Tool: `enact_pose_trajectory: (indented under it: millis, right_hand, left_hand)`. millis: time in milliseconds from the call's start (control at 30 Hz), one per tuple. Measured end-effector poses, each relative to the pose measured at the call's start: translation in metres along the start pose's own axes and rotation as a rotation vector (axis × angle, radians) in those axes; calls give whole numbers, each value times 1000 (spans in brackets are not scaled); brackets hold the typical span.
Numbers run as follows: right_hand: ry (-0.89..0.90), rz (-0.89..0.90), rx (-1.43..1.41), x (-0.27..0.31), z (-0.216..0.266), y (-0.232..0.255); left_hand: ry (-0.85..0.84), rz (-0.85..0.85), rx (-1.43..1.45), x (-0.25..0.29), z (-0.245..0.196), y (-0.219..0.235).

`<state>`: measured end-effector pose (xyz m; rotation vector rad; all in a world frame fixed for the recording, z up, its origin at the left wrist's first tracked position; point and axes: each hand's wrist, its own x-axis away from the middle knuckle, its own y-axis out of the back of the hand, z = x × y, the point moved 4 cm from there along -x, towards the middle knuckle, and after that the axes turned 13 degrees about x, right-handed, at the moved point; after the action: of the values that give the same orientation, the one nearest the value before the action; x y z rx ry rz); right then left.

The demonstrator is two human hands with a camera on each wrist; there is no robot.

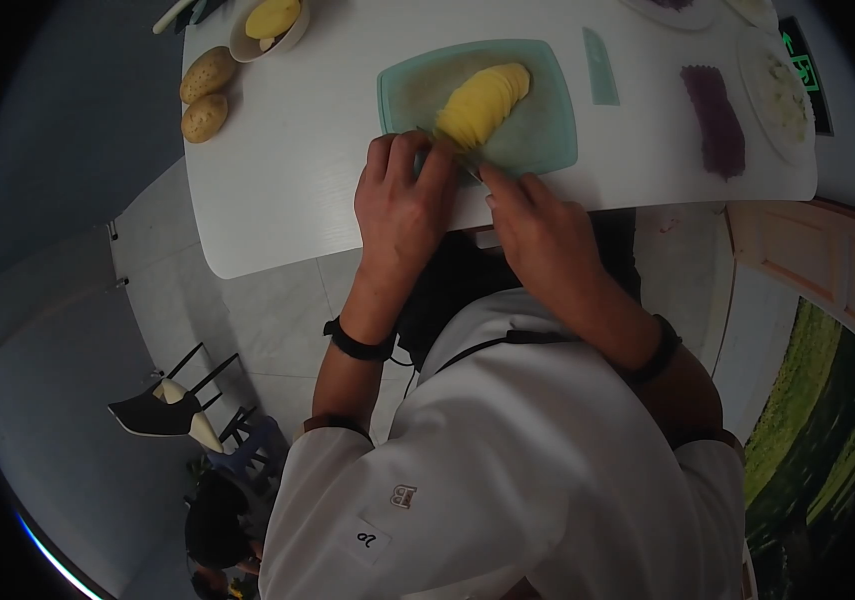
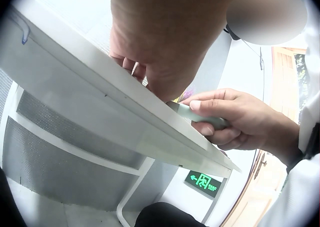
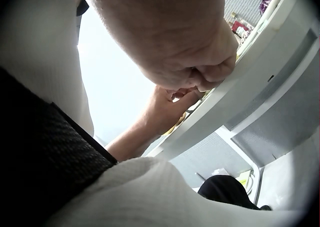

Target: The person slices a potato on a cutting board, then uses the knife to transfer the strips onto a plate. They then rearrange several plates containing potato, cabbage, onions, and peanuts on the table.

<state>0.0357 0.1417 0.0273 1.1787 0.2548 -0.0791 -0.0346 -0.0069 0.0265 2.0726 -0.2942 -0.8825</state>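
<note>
Yellow potato slices [image 1: 488, 102] lie overlapping in a row on a green cutting board [image 1: 556, 132]. At the row's near end, my left hand [image 1: 406, 200] holds the potato with bent fingers, which cover part of it. My right hand [image 1: 545, 235] grips a knife [image 1: 472, 171] close beside the left fingertips, over the board's near edge. In the left wrist view, the right hand [image 2: 242, 118] is wrapped round the knife's pale green handle [image 2: 200, 116]. The right wrist view shows the left hand [image 3: 162, 112] beyond the right hand [image 3: 195, 57]; the potato there is mostly hidden.
Two unpeeled potatoes [image 1: 206, 95] and a bowl [image 1: 294, 37] holding a peeled potato are at the table's left. Right of the board lie a green blade-shaped piece [image 1: 601, 68], a purple strip [image 1: 716, 122] and a plate [image 1: 756, 75]. The table's edge runs below the hands.
</note>
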Motion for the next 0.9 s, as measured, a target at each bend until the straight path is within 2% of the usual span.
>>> enact_pose_trajectory:
  millis: [267, 467, 533, 633, 767, 900]
  right_hand:
    - [-49, 12, -88, 1, -3, 0]
    - [-88, -25, -232, -1, -7, 4]
    - [-215, 92, -453, -2, -8, 6]
    - [-249, 94, -514, -3, -8, 8]
    - [-251, 97, -530, -3, -10, 10]
    - [-154, 72, -344, 0, -8, 8]
  left_hand:
    - [7, -12, 9, -2, -3, 1]
    - [36, -104, 92, 2, -1, 2]
    - [19, -114, 99, 4, 0, 2]
    - [34, -92, 90, 6, 2, 1]
    - [44, -118, 84, 7, 1, 0]
    - [115, -149, 126, 9, 3, 1]
